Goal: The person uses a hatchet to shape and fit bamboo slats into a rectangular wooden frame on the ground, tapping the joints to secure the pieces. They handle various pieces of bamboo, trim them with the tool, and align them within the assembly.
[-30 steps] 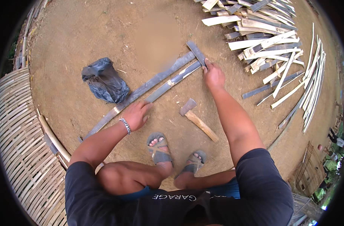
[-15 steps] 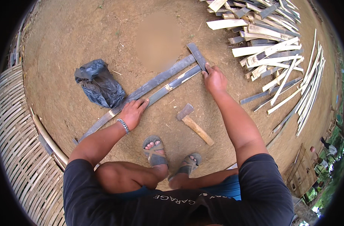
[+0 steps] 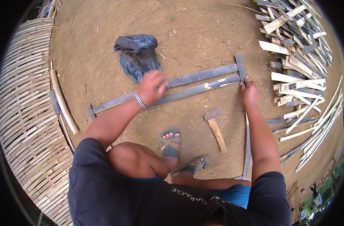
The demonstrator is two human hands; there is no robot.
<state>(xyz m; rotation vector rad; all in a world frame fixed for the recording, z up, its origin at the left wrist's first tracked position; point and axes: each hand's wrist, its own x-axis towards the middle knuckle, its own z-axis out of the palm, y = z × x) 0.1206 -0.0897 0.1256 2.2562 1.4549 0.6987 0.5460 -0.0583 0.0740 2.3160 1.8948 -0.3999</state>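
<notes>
Right hand (image 3: 250, 94), right of centre: grip closed on the lower end of the short slat (image 3: 240, 67). Left hand (image 3: 152, 89), left of centre: fingers half curled, blurred; hold indeterminable. Mid-frame: two long slats (image 3: 206, 75); below, axe (image 3: 217, 133); above, bag (image 3: 136, 60).

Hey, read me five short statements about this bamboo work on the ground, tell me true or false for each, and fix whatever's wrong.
1. The right hand touches a short dark cross strip. True.
2. The hatchet is in the right hand. False: the hatchet lies on the bare ground, and neither hand holds it.
3. A bracelet is on the left wrist. True.
4. The plastic bag is white. False: the plastic bag is dark, close to black.
5. The big pile of split strips lies to the person's left. False: the pile is on the right; a slatted panel is on the left.
</notes>
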